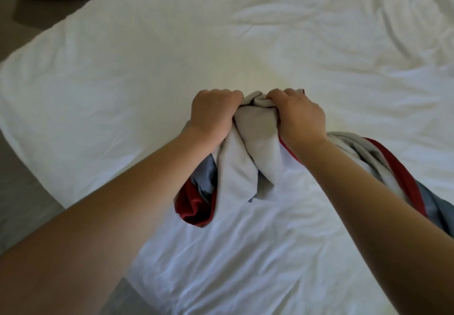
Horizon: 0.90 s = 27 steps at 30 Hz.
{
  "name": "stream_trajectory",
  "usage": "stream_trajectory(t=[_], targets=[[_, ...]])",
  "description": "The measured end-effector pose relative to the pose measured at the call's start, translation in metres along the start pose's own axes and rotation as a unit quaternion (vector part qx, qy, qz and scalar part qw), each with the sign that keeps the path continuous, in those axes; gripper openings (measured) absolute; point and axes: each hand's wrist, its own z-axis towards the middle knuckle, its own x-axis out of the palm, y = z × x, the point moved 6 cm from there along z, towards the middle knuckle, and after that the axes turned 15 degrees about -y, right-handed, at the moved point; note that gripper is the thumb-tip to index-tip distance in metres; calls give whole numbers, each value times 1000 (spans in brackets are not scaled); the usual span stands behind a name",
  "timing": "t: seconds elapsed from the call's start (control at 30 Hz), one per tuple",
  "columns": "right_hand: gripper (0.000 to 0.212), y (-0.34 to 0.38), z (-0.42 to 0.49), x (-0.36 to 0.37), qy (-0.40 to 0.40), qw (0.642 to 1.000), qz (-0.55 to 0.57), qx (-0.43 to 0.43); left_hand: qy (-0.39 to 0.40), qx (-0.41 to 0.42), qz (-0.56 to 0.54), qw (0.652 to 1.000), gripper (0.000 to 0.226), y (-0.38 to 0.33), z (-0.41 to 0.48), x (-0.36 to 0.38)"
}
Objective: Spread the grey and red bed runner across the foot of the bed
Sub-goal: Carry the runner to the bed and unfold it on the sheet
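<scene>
The big white bed (pixel 307 44) has the grey and red bed runner (pixel 253 147) on it, all bunched up in a heap near the person, with one end trailing off to the right. The left hand (pixel 213 113) and the right hand (pixel 300 115) are side by side at the top of the heap, each with its fingers curled tight round a bunch of grey cloth. I think the spreading is only starting, so next the hands need to pull far apart and lay the runner flat.

Left hand (pixel 213 112) and right hand (pixel 298 115) side by side, fingers curled.
</scene>
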Motion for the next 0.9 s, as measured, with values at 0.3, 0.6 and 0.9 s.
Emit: stream_trajectory(t=[0.3,0.6,0.9], targets=[[59,-18,-44,-34,-113,975,134,136,-71,-28,-176,981,36,-32,-89,-33],[74,6,-88,-26,-56,980,160,101,-51,-37,-119,991,31,-43,-130,-21],[22,-5,-121,-59,-63,997,22,-50,-127,50,-202,970,31,-72,-170,-46]])
